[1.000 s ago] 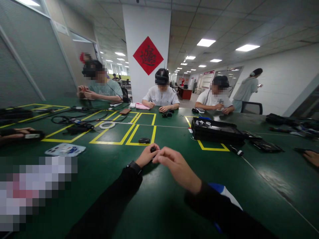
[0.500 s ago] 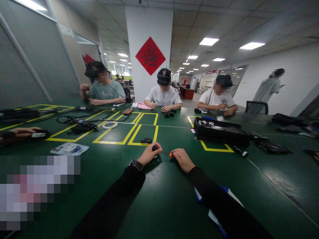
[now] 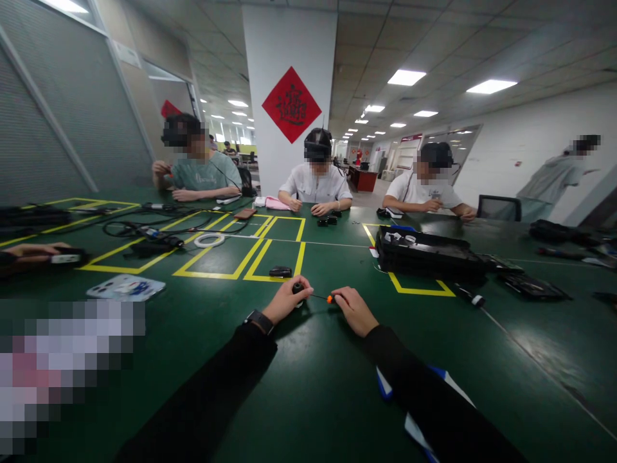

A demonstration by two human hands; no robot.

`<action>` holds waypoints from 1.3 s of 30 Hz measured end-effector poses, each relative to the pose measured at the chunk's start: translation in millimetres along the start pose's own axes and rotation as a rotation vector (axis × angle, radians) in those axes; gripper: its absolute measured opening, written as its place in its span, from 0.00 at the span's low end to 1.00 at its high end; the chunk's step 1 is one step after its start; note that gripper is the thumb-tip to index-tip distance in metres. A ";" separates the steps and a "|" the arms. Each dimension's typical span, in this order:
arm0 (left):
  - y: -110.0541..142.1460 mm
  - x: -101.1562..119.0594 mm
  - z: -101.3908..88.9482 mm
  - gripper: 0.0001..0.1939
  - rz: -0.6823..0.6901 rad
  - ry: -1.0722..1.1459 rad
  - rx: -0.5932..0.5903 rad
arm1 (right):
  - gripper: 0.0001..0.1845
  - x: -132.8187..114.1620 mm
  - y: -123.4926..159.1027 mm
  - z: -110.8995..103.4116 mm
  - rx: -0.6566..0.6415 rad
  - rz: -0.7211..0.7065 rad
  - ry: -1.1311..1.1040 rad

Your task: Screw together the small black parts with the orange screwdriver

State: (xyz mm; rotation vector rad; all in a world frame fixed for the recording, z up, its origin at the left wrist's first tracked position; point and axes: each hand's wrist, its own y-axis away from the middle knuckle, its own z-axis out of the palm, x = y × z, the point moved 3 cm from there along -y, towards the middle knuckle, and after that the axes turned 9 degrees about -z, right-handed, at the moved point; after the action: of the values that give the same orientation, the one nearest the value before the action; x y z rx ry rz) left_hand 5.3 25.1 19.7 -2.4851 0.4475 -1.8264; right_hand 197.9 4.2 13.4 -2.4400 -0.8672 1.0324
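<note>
In the head view, my right hand (image 3: 357, 311) is closed around the handle of a screwdriver (image 3: 330, 299) with an orange collar. Its thin dark shaft runs left, nearly level with the table. My left hand (image 3: 284, 302), a dark watch on its wrist, pinches a small black rounded piece (image 3: 297, 287) whose kind I cannot make out. The shaft's tip reaches that piece at my left fingers, which hide the exact contact. Just beyond my left hand lies a small black glossy object (image 3: 280, 272) on a yellow tape line.
A black tray (image 3: 429, 252) with small white pieces stands right of centre on the green table (image 3: 308, 386). Black cables (image 3: 130, 226) and a white ring (image 3: 209, 240) lie left, near a phone (image 3: 126, 287). Blue-and-white packets (image 3: 384, 384) lie under my right forearm. Three people sit opposite; another person's hand (image 3: 36, 252) is at far left.
Both my hands keep nearly the same pose, with the screwdriver still against the black piece. The view has shifted slightly. A person in the background at right has walked further right.
</note>
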 end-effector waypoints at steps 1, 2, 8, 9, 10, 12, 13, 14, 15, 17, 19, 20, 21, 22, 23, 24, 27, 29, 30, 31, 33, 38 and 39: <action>0.3 0.4 0.1 0.13 -0.010 0.005 0.000 | 0.14 -0.1 -1.0 -0.3 -0.002 -0.015 0.011; 0.7 1.0 0.0 0.13 -0.019 0.007 0.005 | 0.15 -0.2 -1.7 -0.5 -0.007 -0.030 0.018; 1.9 3.7 -0.1 0.14 -0.007 -0.001 0.006 | 0.08 -0.6 -1.0 -4.1 0.017 -0.048 -0.017; 1.8 3.5 -0.2 0.13 -0.005 -0.005 0.007 | 0.07 -0.9 -0.3 -5.0 0.026 -0.037 -0.026; 1.7 3.2 -0.5 0.13 0.001 -0.010 0.010 | 0.07 -1.0 0.3 -5.6 0.030 -0.024 -0.035; 1.4 2.6 -0.6 0.13 0.015 -0.017 0.009 | 0.09 -0.6 1.0 -5.7 0.030 0.005 -0.054; 1.2 2.4 -0.5 0.12 0.018 -0.017 0.006 | 0.11 0.1 1.0 -5.3 0.032 0.020 -0.059; 1.0 2.1 -0.4 0.12 0.017 -0.015 0.004 | 0.11 1.1 0.7 -4.7 0.036 0.033 -0.057; 0.9 2.0 -0.2 0.12 0.014 -0.013 0.002 | 0.11 2.3 0.2 -3.8 0.035 0.041 -0.046; 1.0 2.5 0.2 0.12 0.006 -0.011 0.002 | 0.11 4.3 -1.2 -1.9 0.027 0.033 -0.007; 1.4 3.3 0.5 0.12 -0.003 -0.009 -0.001 | 0.12 5.1 -2.2 -0.5 0.009 -0.003 0.029; 1.7 3.7 0.6 0.12 -0.008 -0.006 -0.004 | 0.12 4.9 -2.2 -0.3 0.002 -0.021 0.037; 1.9 3.9 0.7 0.13 -0.014 -0.004 -0.010 | 0.11 4.6 -1.9 -0.6 0.002 -0.031 0.038; 2.1 4.0 0.7 0.13 -0.018 -0.002 -0.014 | 0.09 4.2 -1.4 -1.2 0.006 -0.035 0.034; 2.1 4.1 0.7 0.13 -0.018 -0.002 -0.016 | 0.08 3.7 -0.7 -1.8 0.009 -0.033 0.027; 2.1 4.1 0.5 0.13 -0.013 -0.004 -0.014 | 0.07 3.1 0.1 -2.4 0.012 -0.027 0.019; 1.7 3.9 0.3 0.12 0.016 -0.017 -0.004 | 0.09 2.5 1.4 -2.9 0.019 0.002 -0.007; 1.2 3.3 0.5 0.12 0.026 -0.021 -0.005 | 0.10 3.5 0.9 -2.4 0.025 0.024 -0.013; 1.0 2.9 0.6 0.12 0.024 -0.021 -0.005 | 0.09 4.2 0.3 -1.9 0.024 0.030 -0.011; 0.8 2.4 0.6 0.12 0.019 -0.021 -0.007 | 0.10 4.8 -0.4 -1.4 0.021 0.030 -0.005; 0.7 1.7 0.4 0.12 0.011 -0.021 -0.010 | 0.12 5.3 -1.7 -0.6 0.003 0.015 0.011; 1.0 2.0 -0.6 0.12 0.019 -0.021 -0.014 | 0.08 3.0 -1.2 -2.6 0.000 -0.004 0.007; 1.0 1.9 -0.6 0.12 0.020 -0.020 -0.015 | 0.07 2.5 -0.5 -3.2 0.004 0.003 -0.002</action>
State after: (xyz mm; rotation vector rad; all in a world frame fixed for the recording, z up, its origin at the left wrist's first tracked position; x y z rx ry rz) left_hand 5.1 23.7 21.5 -2.4963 0.4850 -1.7964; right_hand 201.4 5.9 14.5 -2.4378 -0.8619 1.0372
